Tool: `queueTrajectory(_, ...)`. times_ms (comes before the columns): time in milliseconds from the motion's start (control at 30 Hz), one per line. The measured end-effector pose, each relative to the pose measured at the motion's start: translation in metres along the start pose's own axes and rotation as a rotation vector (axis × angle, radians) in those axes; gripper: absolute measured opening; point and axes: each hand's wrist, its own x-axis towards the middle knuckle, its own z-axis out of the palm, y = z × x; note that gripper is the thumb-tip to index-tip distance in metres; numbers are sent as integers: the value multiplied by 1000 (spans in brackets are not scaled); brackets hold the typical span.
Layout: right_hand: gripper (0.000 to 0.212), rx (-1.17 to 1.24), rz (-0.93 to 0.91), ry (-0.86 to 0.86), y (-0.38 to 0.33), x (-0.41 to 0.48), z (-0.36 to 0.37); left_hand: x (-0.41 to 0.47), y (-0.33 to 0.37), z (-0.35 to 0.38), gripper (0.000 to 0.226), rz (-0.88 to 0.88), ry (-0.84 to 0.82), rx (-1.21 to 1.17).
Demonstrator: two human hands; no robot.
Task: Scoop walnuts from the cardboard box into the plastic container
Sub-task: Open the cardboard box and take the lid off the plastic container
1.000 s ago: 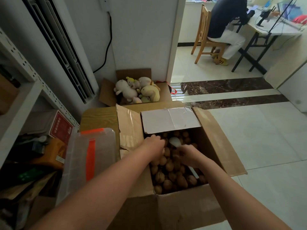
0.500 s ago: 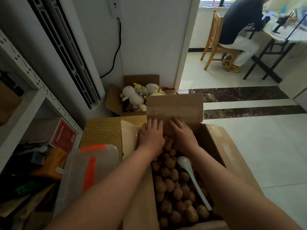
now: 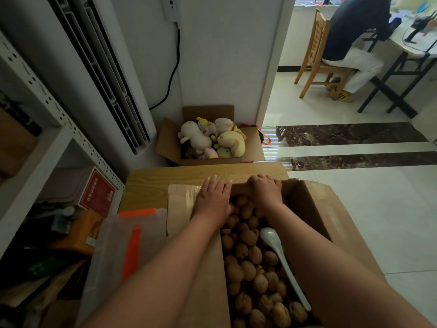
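Pale floor tiles run past a white wall toward a doorway, beyond which a person (image 3: 354,31) sits on a wooden chair (image 3: 313,55) at a desk. On the near side a tall air conditioner (image 3: 101,67) stands against the wall, a metal shelf rack (image 3: 47,119) crowds the left edge with a red-labelled carton (image 3: 97,192) on it, and a small carton (image 3: 168,143) of plush toys (image 3: 212,138) sits on the floor at the foot of the wall. A wood-grain table (image 3: 165,181) bears the cardboard box (image 3: 331,221), whose flaps are spread open and which is filled with walnuts (image 3: 248,268). A white spoon (image 3: 274,242) lies on top of the nuts toward the right side, bowl pointing away, with no hand touching it. The left hand (image 3: 214,200) lies flat, fingers straight and together, pressing on the taped flap at the box's far left corner. The right hand (image 3: 266,190) is beside it, fingers bent over the far edge of the box and gripping the cardboard there. Just left of the box, touching its side flap, stands the translucent plastic container (image 3: 113,256) with orange clips; whether it holds anything cannot be told through its cloudy wall.
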Motion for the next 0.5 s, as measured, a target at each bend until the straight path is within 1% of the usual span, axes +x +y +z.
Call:
queueTrajectory(67, 32, -27, -3, -53, -2, -2, -4, -10, 2, 4, 66, -78, 17, -22)
queueTrajectory(167, 47, -73, -20, -110, -7, -9, -8, -31, 10, 6, 73, -255, -17, -112)
queueTrajectory(233, 46, -79, -24, -135, -8, -11, -9, -44, 18, 8, 79, -324, -45, -150)
queueTrajectory(333, 39, 4, -4, -152, -4, -9, -11, -61, 31, 14, 84, -424, -48, -199)
queueTrajectory(400, 36, 57, 17, -123, 4, -7, -13, -70, 40, 18, 86, -489, -49, -254)
queueTrajectory(500, 37, 86, 39, -89, 16, -7, -14, -78, 52, 21, 84, -524, -57, -296)
